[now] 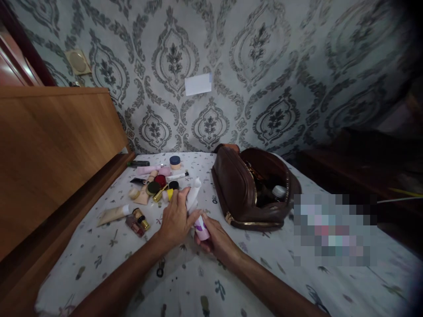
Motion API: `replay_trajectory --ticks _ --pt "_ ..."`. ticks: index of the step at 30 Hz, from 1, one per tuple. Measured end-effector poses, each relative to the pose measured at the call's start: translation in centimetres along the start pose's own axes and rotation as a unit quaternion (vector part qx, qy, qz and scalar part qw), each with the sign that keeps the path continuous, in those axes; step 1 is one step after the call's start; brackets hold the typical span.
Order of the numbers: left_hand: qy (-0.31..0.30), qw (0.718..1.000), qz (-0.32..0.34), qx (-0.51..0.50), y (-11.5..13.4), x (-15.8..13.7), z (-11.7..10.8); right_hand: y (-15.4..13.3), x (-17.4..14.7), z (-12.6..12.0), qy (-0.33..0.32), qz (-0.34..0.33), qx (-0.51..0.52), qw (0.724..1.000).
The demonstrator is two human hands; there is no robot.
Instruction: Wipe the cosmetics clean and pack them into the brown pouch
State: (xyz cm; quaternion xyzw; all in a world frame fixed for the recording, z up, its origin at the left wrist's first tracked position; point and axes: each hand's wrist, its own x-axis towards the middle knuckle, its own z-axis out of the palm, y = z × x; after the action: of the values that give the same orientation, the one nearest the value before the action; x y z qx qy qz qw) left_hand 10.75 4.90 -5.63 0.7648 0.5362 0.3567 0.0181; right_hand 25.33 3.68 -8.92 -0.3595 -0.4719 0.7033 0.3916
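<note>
Evidently a two-handed job: one tube, held by both hands

Basically, the white-and-pink tube is in the person's hands, above the patterned cloth, between the loose cosmetics and the brown bag. Left hand: pinching the white part, fingers bent along its far side, thumb reaching toward the other hand. Right hand: curled around the pink end with the purple marking, thumb on top, fingers partly hidden beneath. Thumbs nearly meet; whether they touch, cannot tell. Tube is tilted, white end up and away from the person. Whether it is a single piece or two joined parts, cannot tell either.

Step in hand, as judged: handling the tube with a grip at each end. Next move seems to call for one hand steadying while the other turns, presses or lets go; a loose hold could let it slip.

Around: left of the hands, a cluster with a blue-lidded jar, a red round container and a gold tube. Nearer the person, a beige tube and a gold-capped bottle lie on their sides. Right of the hands, the bag sits unzipped, a pale-topped item showing inside. Far right, a pixelated patch; contents unreadable.
</note>
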Motion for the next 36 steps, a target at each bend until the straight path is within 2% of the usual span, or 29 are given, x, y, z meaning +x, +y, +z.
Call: replay_trajectory --ticks 3,7,14,19,24,31,36 --pt "0.006 1.0 -0.015 -0.027 -0.6 0.4 -0.6 -0.7 -0.5 0.1 -0.016 0.032 -0.014 0.999" --pt "-0.041 0.993 -0.061 -0.091 -1.5 0.6 -0.8 -1.0 -0.7 0.3 -0.026 0.044 -0.051 0.997" --pt "-0.026 0.992 -0.097 -0.076 -3.6 1.2 -0.4 0.1 -0.3 0.0 -0.032 -0.046 -0.112 0.992" --pt "-0.06 0.993 -0.094 -0.033 -4.9 1.5 -0.5 1.3 0.4 -0.7 0.048 -0.124 -0.176 0.975" --pt "-0.106 0.989 -0.096 0.035 -6.0 1.8 -1.5 2.2 0.6 -0.9 0.056 -0.173 -0.177 0.967" --pt "-0.191 0.964 -0.12 0.145 -7.0 1.3 -3.0 1.8 0.2 -0.6 0.042 -0.135 -0.224 0.964" --pt "-0.185 0.95 -0.136 0.211 -6.8 1.6 -4.0 1.3 -0.1 -0.5 0.034 -0.139 -0.245 0.959"
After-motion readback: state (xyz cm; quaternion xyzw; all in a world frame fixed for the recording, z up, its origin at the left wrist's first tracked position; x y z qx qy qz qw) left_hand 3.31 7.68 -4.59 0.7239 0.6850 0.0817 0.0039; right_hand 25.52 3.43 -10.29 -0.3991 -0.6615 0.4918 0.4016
